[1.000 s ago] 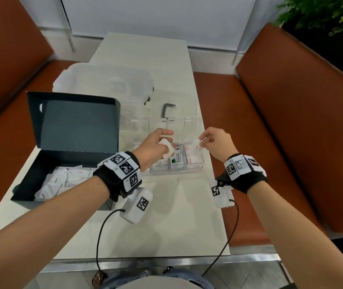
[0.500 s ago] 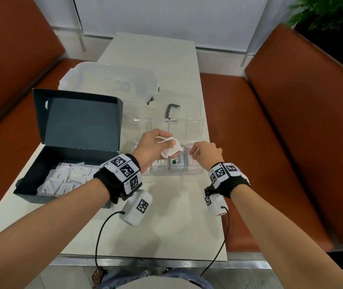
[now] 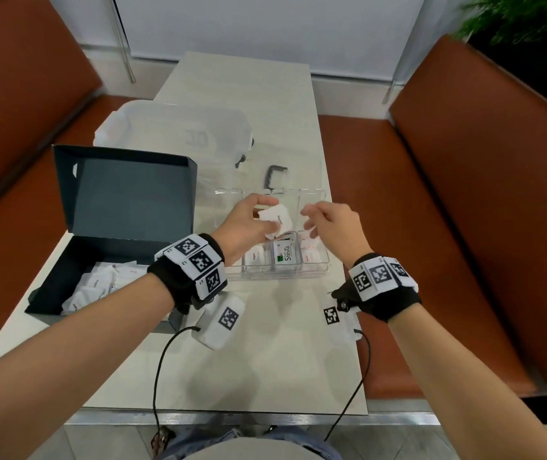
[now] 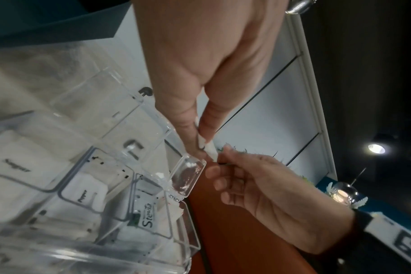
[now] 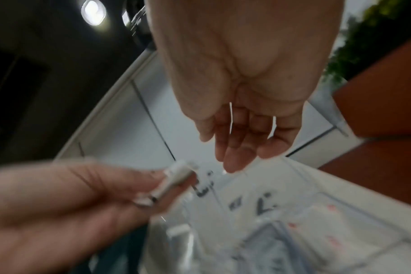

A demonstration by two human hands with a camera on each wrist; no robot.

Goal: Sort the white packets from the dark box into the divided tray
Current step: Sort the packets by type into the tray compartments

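Note:
My left hand [image 3: 260, 215] hovers over the clear divided tray [image 3: 326, 262] and pinches a small stack of white packets [image 3: 275, 219] between thumb and fingers; the left wrist view shows the stack [image 4: 209, 149] edge-on. My right hand [image 3: 312, 215] hangs just right of the stack with relaxed fingers, holding nothing, as the right wrist view [image 5: 241, 146] confirms. The tray's front compartments hold sorted packets, among them a Stevia one [image 3: 286, 255] and red-printed ones [image 3: 310, 252]. The open dark box [image 3: 66, 290] at the left holds several white packets [image 3: 97, 285].
A frosted plastic tub [image 3: 172, 134] stands behind the dark box. A small dark clip [image 3: 275, 175] lies beyond the tray. Orange benches [image 3: 464, 210] flank the narrow table, and the tray sits close to the table's right edge [image 3: 348, 293].
My right hand lowered its packet into the tray's right front compartment, let go, and has risen empty towards the left hand's stack. The left hand has kept its packets.

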